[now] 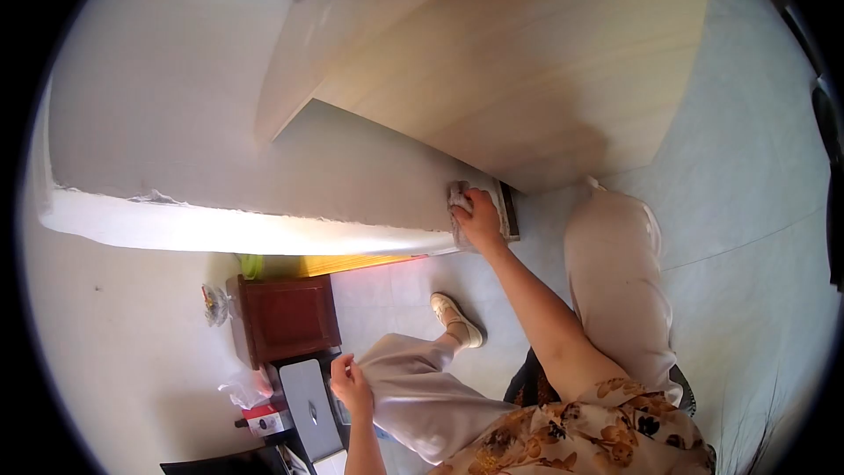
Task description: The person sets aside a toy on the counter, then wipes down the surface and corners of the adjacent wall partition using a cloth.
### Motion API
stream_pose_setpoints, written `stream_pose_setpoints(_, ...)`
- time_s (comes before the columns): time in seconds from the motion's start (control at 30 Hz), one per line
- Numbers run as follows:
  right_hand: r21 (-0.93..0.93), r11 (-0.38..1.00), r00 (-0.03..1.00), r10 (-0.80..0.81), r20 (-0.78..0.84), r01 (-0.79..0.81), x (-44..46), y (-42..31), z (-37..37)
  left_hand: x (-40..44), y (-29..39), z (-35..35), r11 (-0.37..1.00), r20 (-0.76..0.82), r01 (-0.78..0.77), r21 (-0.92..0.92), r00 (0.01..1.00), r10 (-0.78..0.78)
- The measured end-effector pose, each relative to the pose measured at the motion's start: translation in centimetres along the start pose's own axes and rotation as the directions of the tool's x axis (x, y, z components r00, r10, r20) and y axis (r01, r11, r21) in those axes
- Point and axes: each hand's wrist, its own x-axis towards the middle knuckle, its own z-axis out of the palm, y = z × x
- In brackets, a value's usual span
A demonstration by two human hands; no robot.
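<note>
My left hand [352, 384] is hovering by my knee [393, 354], fingers released and loosely curled; my right hand [480, 218] is clenching a cloth [460, 202] against the wall [369, 163] beside the panel [527, 62]; beyond, a cabinet [290, 318] is standing

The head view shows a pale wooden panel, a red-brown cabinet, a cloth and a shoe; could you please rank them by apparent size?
Pale wooden panel
Red-brown cabinet
Cloth and shoe: too alike to rank
</note>
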Motion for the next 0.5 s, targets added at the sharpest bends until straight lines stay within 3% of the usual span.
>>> stream_pose_setpoints(0.13,0.073,0.99,0.991,-0.127,0.038,0.124,-0.3,-3.5,-0.1,-0.1,-0.1,0.2,0.999,0.017,-0.032,-0.001,0.999,0.032)
stream_pose_setpoints(0.33,-0.073,0.997,0.999,-0.017,0.036,0.019,-0.2,-0.1,-0.3,0.4,0.1,0.1,0.998,0.019,-0.063,0.019,0.998,0.063)
stream_pose_setpoints(0.5,-0.014,0.997,0.996,-0.079,0.045,0.08,-0.4,-2.2,-0.4,-0.4,0.6,0.1,0.999,0.004,-0.046,0.01,0.999,0.046)
